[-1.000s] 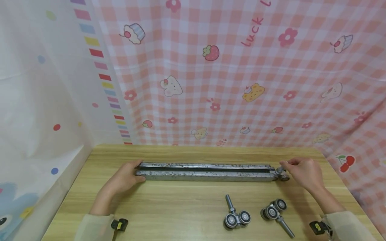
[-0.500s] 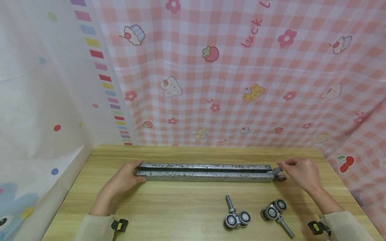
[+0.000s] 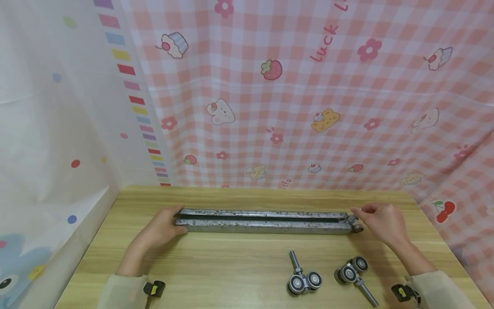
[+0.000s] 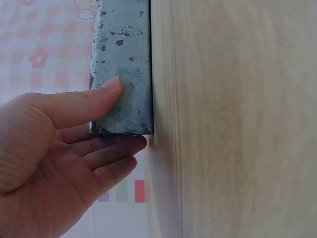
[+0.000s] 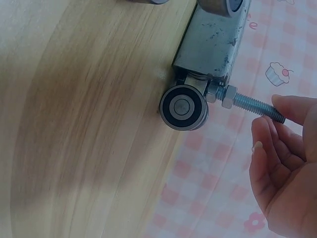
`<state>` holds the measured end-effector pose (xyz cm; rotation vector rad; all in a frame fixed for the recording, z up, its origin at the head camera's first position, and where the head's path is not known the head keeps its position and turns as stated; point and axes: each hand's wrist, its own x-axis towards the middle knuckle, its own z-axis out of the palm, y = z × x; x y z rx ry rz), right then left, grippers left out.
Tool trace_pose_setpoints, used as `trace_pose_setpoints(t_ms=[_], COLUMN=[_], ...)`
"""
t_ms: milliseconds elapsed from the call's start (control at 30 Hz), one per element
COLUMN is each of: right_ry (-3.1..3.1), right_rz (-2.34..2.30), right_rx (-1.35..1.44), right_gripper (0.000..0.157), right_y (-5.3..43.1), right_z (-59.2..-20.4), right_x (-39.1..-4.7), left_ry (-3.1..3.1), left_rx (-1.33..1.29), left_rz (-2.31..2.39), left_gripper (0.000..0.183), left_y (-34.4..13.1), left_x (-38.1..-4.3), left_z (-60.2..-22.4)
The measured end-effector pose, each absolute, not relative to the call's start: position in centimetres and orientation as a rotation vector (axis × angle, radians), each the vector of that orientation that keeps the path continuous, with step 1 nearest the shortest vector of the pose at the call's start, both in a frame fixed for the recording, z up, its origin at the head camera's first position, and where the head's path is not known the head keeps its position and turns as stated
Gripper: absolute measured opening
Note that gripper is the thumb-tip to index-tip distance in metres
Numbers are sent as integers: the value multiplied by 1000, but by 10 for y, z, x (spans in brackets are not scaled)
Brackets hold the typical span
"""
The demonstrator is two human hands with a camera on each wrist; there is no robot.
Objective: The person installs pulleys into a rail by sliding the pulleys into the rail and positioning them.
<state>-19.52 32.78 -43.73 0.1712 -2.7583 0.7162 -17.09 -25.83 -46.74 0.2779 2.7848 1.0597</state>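
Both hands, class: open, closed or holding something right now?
Left hand: holding one end of the metal rail.
Right hand: pinching the bolt of a roller trolley.

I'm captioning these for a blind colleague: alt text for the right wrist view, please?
A right hand pinches the threaded bolt of a wheeled trolley at the end of a metal rail lying on a wooden table.

There on your pink cloth (image 3: 239, 81) it's "luck" (image 3: 324, 43), slanting upward in pink script, cut-off lettering (image 3: 341, 6) just above; lower down, you've got a small "life" (image 3: 285, 183), and your right wrist view catches its final "e" (image 5: 253, 25).
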Motion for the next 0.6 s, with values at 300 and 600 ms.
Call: trace_pose_setpoints(t_ms=[300, 600], right_ry=[-2751, -2729], right_rz=[716, 730], right_rx=[210, 284], right_gripper=[24, 21], right_y=[321, 310], right_z=[-436, -436], right_x=[-195, -195], left_ry=[2782, 2789], left_rx=[278, 252], left_rz=[1061, 1032], left_gripper=[69, 70], left_y=[-259, -258], left_x=[-170, -172], left_z=[-467, -468])
